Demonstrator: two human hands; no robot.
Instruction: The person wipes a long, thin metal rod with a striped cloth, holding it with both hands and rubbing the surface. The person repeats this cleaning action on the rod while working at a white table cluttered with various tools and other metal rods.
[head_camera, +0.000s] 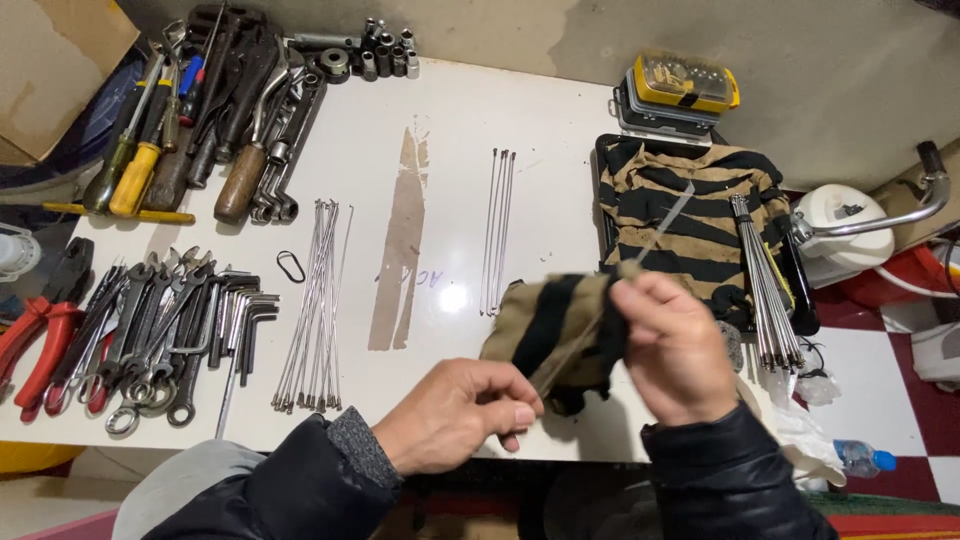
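Near the worktop's front edge, the right hand (675, 345) is gripping a soft tan-and-black striped rag (555, 325) around a thin, straight steel spoke (640, 255), while the left hand (455, 415) is pinching its lower end.

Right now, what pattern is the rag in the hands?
Tan with black stripes rag, clearest in the head view.

a repair workshop: white bench (440, 90) with wrenches (150, 330), screwdrivers (140, 150), sockets (385, 55), metal spokes (312, 300)
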